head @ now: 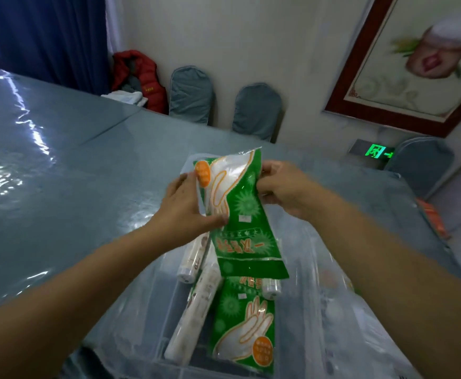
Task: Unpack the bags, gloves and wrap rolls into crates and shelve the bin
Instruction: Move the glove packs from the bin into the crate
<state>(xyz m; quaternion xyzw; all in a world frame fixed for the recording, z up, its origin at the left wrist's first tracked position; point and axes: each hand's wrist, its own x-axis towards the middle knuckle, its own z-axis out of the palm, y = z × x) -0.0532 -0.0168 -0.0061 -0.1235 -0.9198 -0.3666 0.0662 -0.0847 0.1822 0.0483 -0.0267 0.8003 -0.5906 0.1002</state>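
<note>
A green glove packet [247, 222] hangs above the clear plastic bin [317, 269]. My left hand [188, 206] grips its left edge, thumb on the front. My right hand [287, 190] pinches its upper right edge. Inside the bin lies a second green glove packet [243, 326], flat near the front. White wrap rolls lie beside it: a long wrap roll [193, 315] on the left, a shorter wrap roll [192, 258] behind it, and a roll end [271, 288] showing under the held packet.
The bin stands on a grey table [59, 173] covered in glossy film. Grey chairs [191, 95] line the far wall, one with a red jacket [141, 75]. An orange item [433, 217] lies at the right edge.
</note>
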